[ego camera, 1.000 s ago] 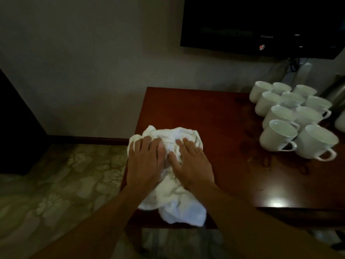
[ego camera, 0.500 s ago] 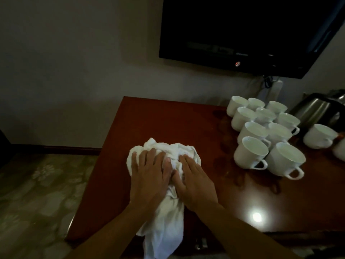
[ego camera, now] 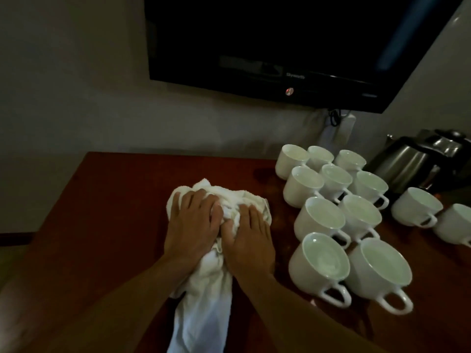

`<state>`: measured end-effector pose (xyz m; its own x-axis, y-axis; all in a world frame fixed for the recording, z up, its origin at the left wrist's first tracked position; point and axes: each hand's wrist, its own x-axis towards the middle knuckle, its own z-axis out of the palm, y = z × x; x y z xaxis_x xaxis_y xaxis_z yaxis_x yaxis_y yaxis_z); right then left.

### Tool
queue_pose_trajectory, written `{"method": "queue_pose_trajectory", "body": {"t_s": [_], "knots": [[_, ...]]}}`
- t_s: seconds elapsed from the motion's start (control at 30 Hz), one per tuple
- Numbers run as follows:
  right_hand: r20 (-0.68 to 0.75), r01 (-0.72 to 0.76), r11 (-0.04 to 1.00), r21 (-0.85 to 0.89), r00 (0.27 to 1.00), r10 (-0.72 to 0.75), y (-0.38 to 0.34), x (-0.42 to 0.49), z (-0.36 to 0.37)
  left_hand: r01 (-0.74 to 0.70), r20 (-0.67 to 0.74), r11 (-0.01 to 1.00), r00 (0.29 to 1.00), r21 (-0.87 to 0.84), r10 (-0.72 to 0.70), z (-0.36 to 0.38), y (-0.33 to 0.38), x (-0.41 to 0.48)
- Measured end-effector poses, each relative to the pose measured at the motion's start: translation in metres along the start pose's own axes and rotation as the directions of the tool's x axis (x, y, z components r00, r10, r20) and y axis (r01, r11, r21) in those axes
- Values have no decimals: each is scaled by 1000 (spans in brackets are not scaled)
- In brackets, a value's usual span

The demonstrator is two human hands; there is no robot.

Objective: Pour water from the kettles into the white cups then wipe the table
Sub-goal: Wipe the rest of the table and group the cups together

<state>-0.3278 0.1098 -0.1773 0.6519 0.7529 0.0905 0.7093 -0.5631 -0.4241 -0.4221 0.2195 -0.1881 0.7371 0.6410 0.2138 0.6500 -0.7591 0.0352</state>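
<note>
A dark television [ego camera: 280, 42] hangs on the wall above our reddish desk [ego camera: 114, 212]. Near the middle of the desk lies a bunched white towel [ego camera: 204, 314], its tail trailing toward us. Our left hand [ego camera: 190, 225] and right hand [ego camera: 248, 238] rest side by side on it, each grip released, fingers fairly straight and pressing down. Two steel kettles [ego camera: 400, 164] stand at the far right. The white cups [ego camera: 318, 256] cluster between them and the towel.

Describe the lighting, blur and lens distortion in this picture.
Head view: dim throughout, the table sinking into shadow at its left; the cloth and white cups are the brightest things; the television has edges slanted by wide-angle distortion; the kettles at far right look soft and dark.
</note>
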Motion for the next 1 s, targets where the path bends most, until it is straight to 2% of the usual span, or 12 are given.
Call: {"method": "queue_pose_trajectory", "body": {"t_s": [0.1, 0.2, 0.43, 0.5, 0.6, 0.73, 0.83, 0.87, 0.9, 0.97, 1.0], "knots": [[-51, 16, 994, -105, 998, -21, 6, 47, 11, 16, -77, 994, 997, -108, -24, 12, -2, 52], [-57, -47, 998, -45, 997, 44, 4, 90, 12, 5, -175, 975, 984, -222, -45, 17, -9, 99], [-73, -76, 997, -26, 995, 74, -1, 168, 18, 6, -203, 950, 977, -312, -73, 33, -25, 178], [-25, -73, 995, -65, 997, 71, -1, 184, 17, 25, -172, 960, 982, -280, -75, 39, -29, 190], [11, -72, 991, -112, 997, 74, -1, 192, 14, 23, -77, 986, 996, -167, -36, 48, -35, 195], [-7, -77, 990, -116, 997, 77, -1, 183, 16, -29, -33, 999, 999, -31, 28, 49, -36, 186], [-15, -113, 987, -118, 994, 112, -3, 171, 20, 41, -69, 983, 996, -179, -54, 41, -35, 171], [-58, -117, 985, -126, 992, 110, -5, 165, 21, 57, -81, 972, 994, -227, -78, 39, -35, 164], [-127, -112, 986, -125, 987, 96, -7, 157, 21, 57, -93, 969, 992, -240, -82, 35, -34, 157], [-176, -86, 992, -91, 982, 68, -8, 140, 18, 31, -113, 974, 992, -224, -57, 29, -31, 140], [-138, -75, 995, -70, 988, 65, -8, 131, 16, 24, -129, 975, 990, -222, -54, 26, -29, 130]]}}
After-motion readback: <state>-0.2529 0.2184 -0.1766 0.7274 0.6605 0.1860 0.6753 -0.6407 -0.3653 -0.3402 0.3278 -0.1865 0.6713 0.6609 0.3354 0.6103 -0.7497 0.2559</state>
